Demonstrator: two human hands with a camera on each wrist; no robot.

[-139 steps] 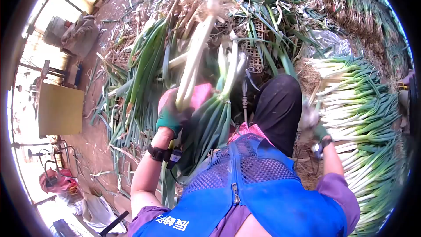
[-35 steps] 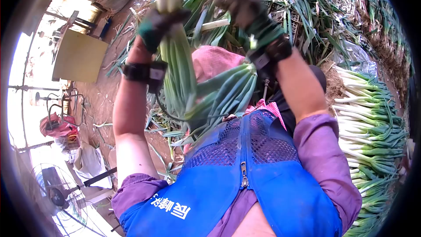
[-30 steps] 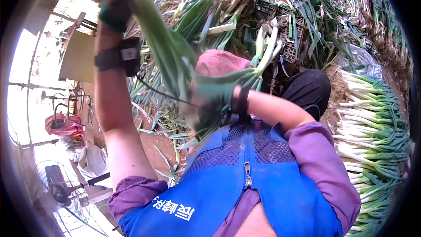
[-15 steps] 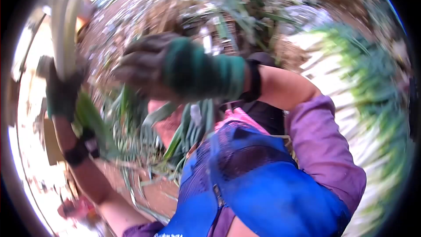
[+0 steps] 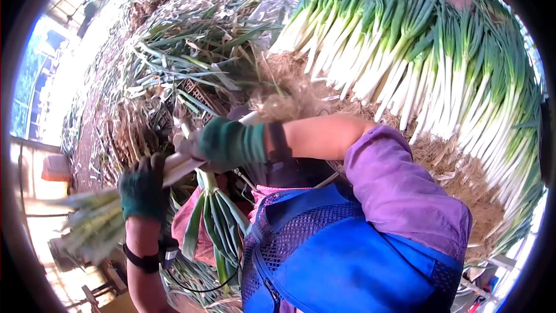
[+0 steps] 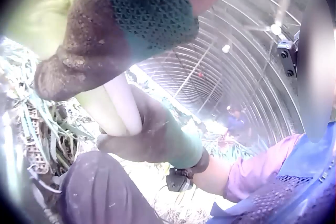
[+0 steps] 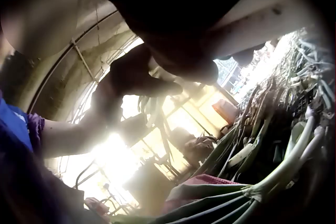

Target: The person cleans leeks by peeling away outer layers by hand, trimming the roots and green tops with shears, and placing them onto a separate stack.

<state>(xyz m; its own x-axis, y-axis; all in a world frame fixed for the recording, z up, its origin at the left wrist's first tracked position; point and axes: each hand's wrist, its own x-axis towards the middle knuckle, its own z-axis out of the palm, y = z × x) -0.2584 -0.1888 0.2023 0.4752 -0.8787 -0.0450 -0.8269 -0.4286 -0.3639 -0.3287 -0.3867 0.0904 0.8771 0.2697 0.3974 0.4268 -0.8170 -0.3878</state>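
In the head view, my gloved left hand (image 5: 142, 188) grips long green onions (image 5: 179, 169) by their stems, leaves spreading blurred to the lower left. My gloved right hand (image 5: 226, 142) holds the same white stems a little further toward the root end. The left wrist view has both gloves around the pale stalks (image 6: 113, 106), the left glove (image 6: 94, 40) nearer the camera. Against the light in the right wrist view, the hands are dark outlines. A gathered bunch of green onions (image 5: 217, 214) lies over the pink cloth (image 5: 200, 249) on my lap.
A long row of green onions (image 5: 405, 52) lies on the right, roots toward me. Loose leaves and trimmings (image 5: 185, 52) heap ahead, around a plastic crate (image 5: 197, 95). Crumpled clear plastic (image 5: 284, 3) lies by the row. An orange-and-white box (image 5: 56, 168) stands at far left.
My left hand lowers the green onions from upright to nearly level. My right hand, earlier spread and apart, now holds their stems. The view has turned right, showing more of the row.
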